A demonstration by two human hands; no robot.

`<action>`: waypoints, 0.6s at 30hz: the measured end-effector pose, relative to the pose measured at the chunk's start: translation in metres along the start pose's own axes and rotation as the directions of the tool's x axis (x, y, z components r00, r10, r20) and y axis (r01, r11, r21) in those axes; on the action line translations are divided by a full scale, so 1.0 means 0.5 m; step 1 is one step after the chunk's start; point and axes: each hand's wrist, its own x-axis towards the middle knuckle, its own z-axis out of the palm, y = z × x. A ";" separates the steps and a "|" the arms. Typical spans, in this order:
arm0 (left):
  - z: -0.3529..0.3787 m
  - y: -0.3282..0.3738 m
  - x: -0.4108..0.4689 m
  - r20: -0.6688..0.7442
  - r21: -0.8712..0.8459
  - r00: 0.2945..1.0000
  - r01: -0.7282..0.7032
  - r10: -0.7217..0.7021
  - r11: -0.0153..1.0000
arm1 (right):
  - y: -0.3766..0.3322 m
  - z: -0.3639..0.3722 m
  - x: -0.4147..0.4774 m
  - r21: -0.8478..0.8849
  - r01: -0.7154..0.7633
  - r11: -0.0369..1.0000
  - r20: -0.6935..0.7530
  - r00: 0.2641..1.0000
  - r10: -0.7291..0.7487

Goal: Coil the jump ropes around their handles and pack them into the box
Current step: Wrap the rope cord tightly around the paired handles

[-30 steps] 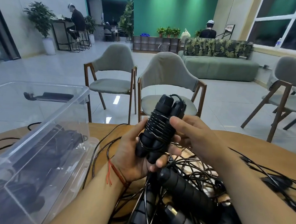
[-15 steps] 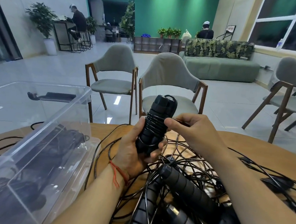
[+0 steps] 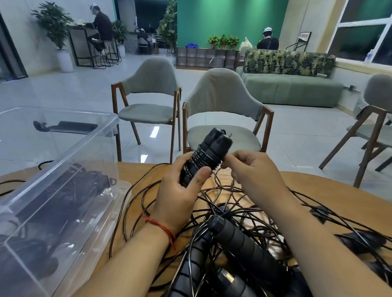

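Above the table's (image 3: 326,192) near centre, the left hand (image 3: 178,193) grips the paired handles (image 3: 209,152). The right hand (image 3: 251,170) has left their front and now pinches the cable (image 3: 215,176) beside them. Winding looks nearly done; the clear box (image 3: 78,154) waits left.

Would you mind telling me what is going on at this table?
A person is coiling a jump rope. The left hand grips its paired handles above the table, cord wound round them; the right hand pinches the cord beside the coils. A clear box on the left holds coiled ropes; loose ropes lie tangled on the table.
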 end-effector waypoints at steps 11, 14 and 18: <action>0.007 -0.001 0.003 -0.115 0.142 0.993 -0.015 0.031 0.990 | -0.011 0.008 -0.007 0.079 0.063 0.995 0.114 0.991 -0.072; 0.008 0.001 0.000 -0.097 0.129 0.995 0.012 0.000 0.992 | -0.014 0.005 -0.010 0.134 0.067 0.989 0.106 0.991 -0.082; 0.009 0.017 0.005 0.004 -0.348 0.971 0.225 -0.239 0.910 | -0.016 -0.001 -0.009 0.173 0.085 0.981 0.075 0.992 -0.099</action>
